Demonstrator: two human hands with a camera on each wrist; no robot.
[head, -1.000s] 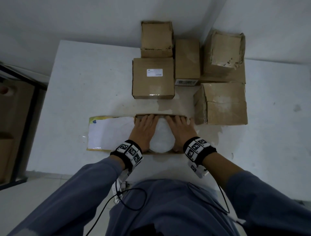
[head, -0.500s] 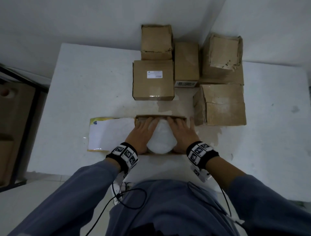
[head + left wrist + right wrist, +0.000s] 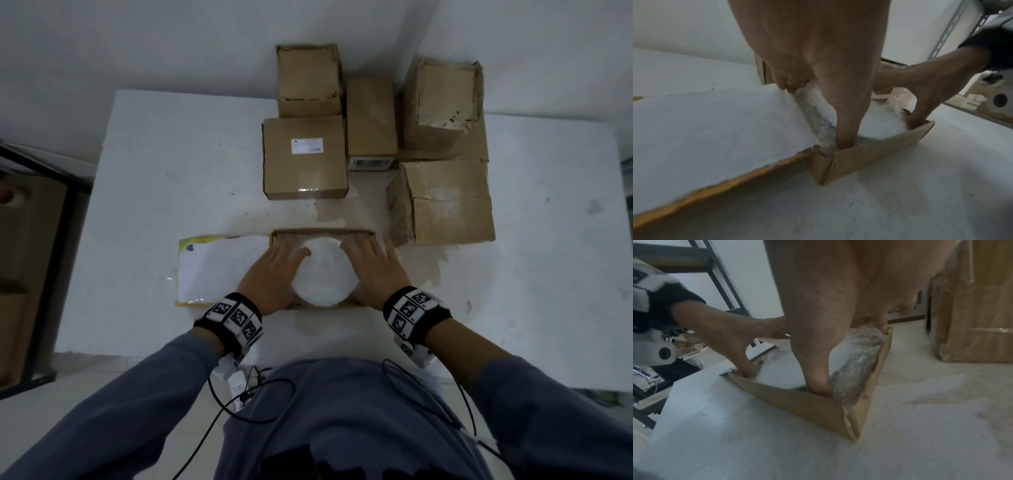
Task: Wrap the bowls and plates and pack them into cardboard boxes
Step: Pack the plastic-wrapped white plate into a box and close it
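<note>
From the head view, both hands are reaching into a shallow open box (image 3: 322, 233) on the white table (image 3: 171, 171). The left hand (image 3: 274, 274) and right hand (image 3: 371, 270) are cupping the sides of a white wrapped bundle (image 3: 322, 274) sitting inside it between them. The box's white-lined flap (image 3: 222, 267) is lying open just left of the left hand. Beyond the fingertips, five closed cardboard boxes (image 3: 305, 157) are standing clustered; one is showing a white label, another a barcode, both too small to read.

In the left wrist view, the left hand (image 3: 818, 56) is pushing its thumb down between the bundle (image 3: 879, 123) and the box wall (image 3: 875, 154), fingers curled round the bundle's far side.

In the right wrist view, the right hand (image 3: 838, 305) is gripping the bundle (image 3: 857, 356) likewise, thumb wedged inside the wall (image 3: 797, 402). A taped box (image 3: 972, 321) is standing just right of it; beyond the fingers a label fragment is reading "PUTIA".
</note>
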